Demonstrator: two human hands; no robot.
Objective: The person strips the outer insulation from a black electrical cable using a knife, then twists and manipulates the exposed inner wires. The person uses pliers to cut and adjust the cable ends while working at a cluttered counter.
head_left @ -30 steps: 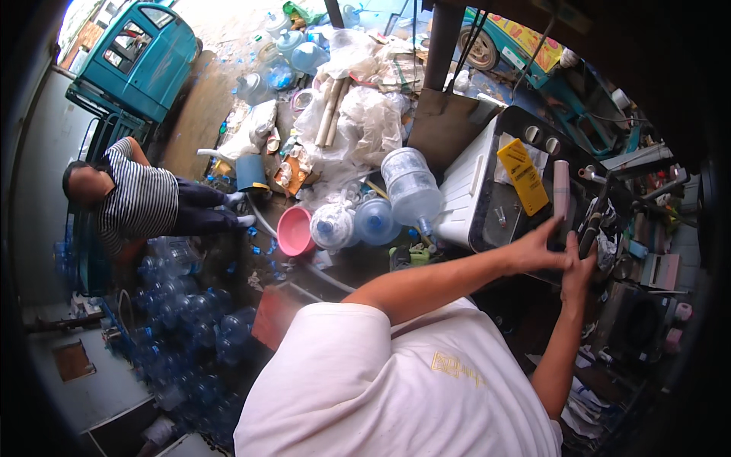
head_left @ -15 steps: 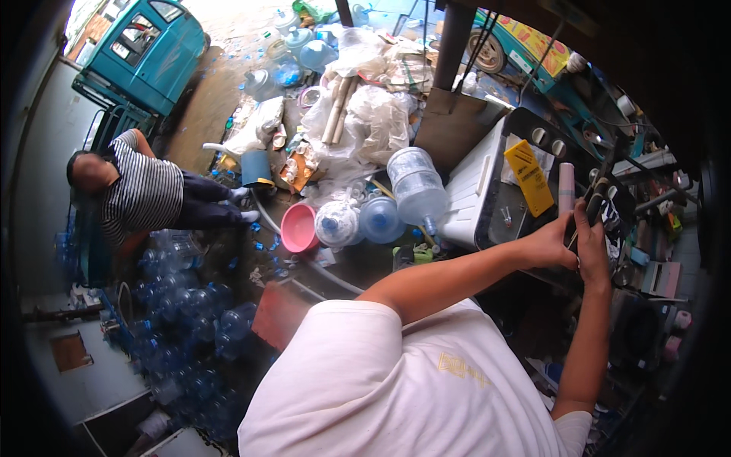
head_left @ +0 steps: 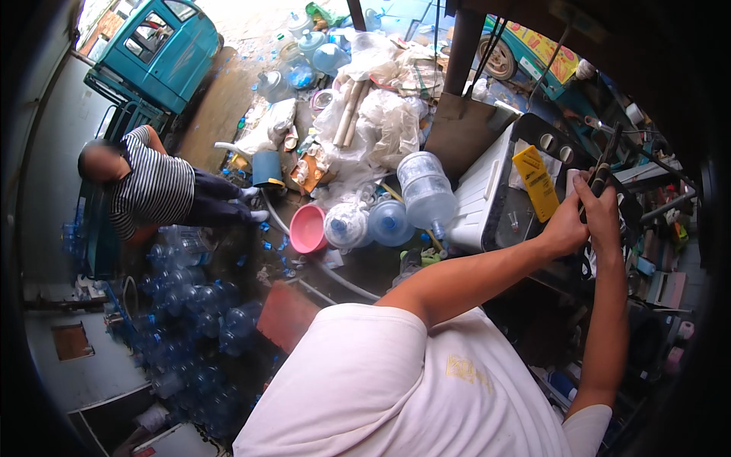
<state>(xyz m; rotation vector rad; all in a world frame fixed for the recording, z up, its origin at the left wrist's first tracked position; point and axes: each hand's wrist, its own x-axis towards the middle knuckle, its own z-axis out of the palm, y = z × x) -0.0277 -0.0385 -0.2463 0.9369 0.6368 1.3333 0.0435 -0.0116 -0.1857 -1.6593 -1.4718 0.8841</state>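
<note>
At the right, over a dark worktop, my left hand [head_left: 566, 226] and my right hand [head_left: 602, 204] are close together, nearly touching. The fingers of my right hand are closed around a dark, long, narrow tool [head_left: 601, 180] with a brownish part; its exact kind is unclear. My left hand's fingers are bent in beside it, and what they grip is hidden. Just beyond the hands stands a pale pink cylinder [head_left: 571, 180], partly covered. Left of them lies a flat yellow piece [head_left: 536, 183] with dark print, near a small clear object [head_left: 513, 222].
A white ribbed bin [head_left: 481, 194] adjoins the worktop. Left of it are a large water jug [head_left: 426, 189], a pink basin [head_left: 307, 228] and heaped plastic film [head_left: 388, 122]. A person in a striped shirt [head_left: 156, 184] stands at left, near piled blue jugs [head_left: 190, 305] and a teal truck [head_left: 167, 57].
The whole view has shifted slightly, so most things sit a little further right. My hands stay together at the dark tool and now cover more of the pink cylinder.
</note>
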